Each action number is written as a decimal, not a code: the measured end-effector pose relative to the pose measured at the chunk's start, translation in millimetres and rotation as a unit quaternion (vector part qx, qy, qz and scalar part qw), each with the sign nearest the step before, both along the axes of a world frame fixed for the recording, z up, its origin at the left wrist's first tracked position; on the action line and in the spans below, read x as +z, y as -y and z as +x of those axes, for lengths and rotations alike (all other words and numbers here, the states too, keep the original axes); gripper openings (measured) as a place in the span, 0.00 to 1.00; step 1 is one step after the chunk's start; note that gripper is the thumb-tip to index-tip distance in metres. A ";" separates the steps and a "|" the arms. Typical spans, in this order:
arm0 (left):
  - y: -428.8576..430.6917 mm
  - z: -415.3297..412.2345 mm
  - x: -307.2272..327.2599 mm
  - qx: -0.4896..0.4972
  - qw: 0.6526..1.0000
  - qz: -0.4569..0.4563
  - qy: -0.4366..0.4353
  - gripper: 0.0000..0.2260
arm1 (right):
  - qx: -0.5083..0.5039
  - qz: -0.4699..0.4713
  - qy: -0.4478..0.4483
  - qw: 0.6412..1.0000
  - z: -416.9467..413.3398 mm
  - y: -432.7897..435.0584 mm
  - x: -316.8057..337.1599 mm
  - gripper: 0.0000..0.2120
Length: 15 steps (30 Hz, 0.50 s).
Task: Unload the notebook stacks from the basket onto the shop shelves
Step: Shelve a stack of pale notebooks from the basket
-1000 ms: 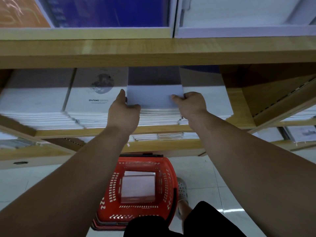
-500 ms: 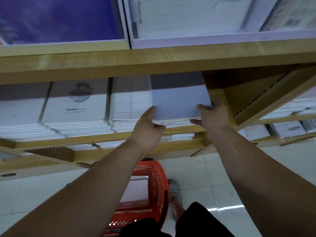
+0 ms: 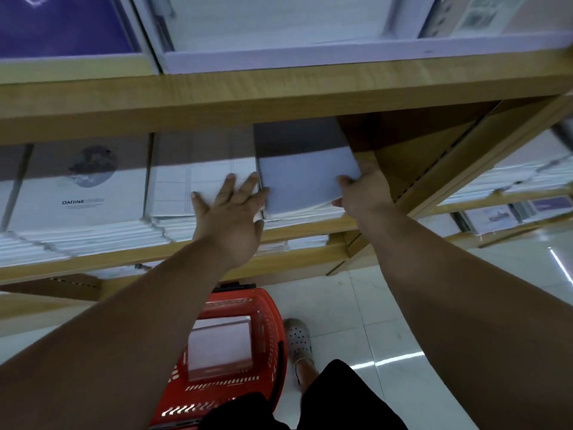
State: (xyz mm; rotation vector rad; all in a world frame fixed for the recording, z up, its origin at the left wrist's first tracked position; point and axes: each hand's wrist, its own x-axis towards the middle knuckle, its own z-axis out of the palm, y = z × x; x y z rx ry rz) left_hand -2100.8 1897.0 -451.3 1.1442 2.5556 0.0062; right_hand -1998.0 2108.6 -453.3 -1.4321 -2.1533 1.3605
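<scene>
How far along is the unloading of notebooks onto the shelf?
Done: several stacks lie on the shelf. In hand: the right hand grips the blue-grey stack at the row's right end; the left hand rests flat on the gridded stack beside it. Left: a white stack sits in the red basket.

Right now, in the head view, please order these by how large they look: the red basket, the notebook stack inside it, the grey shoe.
1. red basket, partly hidden by the left arm
2. notebook stack inside it
3. grey shoe
All three sit at floor level, so nearness hardly affects this order.
</scene>
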 end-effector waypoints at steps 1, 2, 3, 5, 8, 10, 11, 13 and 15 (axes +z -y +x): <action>1.6 -1.9 -1.6 0.003 1.000 -0.006 -0.005 0.28 | 0.015 0.031 0.028 0.999 -5.4 -1.2 -1.2 0.13; 2.3 -4.2 -3.0 0.004 1.000 -0.010 -0.010 0.28 | 0.028 0.061 0.060 0.996 -8.8 -1.3 -2.4 0.12; 1.6 -6.6 -4.2 0.007 1.000 -0.011 -0.011 0.27 | 0.036 0.084 0.085 0.992 -11.1 -0.8 -4.5 0.12; -2.2 -9.9 -5.0 0.021 1.000 -0.004 -0.003 0.26 | 0.039 0.110 0.118 0.986 -13.4 0.3 -12.9 0.17; -9.3 -10.7 -7.2 0.033 0.999 -0.001 0.000 0.26 | 0.046 0.096 0.166 0.980 -10.5 0.4 -28.9 0.26; -10.3 -10.5 -7.6 0.030 0.999 -0.004 -0.010 0.26 | 0.041 0.059 0.160 0.984 -5.7 -1.9 -36.8 0.30; -9.3 -9.7 -7.2 0.025 1.000 0.002 -0.014 0.26 | 0.035 0.060 0.147 0.987 -2.0 -2.9 -40.6 0.32; -2.2 -5.9 -5.7 0.023 0.999 0.033 -0.021 0.28 | 0.007 0.083 0.110 0.990 7.4 0.7 -44.8 0.35; 13.9 3.2 -7.2 0.043 0.996 0.072 -0.043 0.30 | -0.033 0.088 0.066 0.993 17.1 13.7 -46.7 0.37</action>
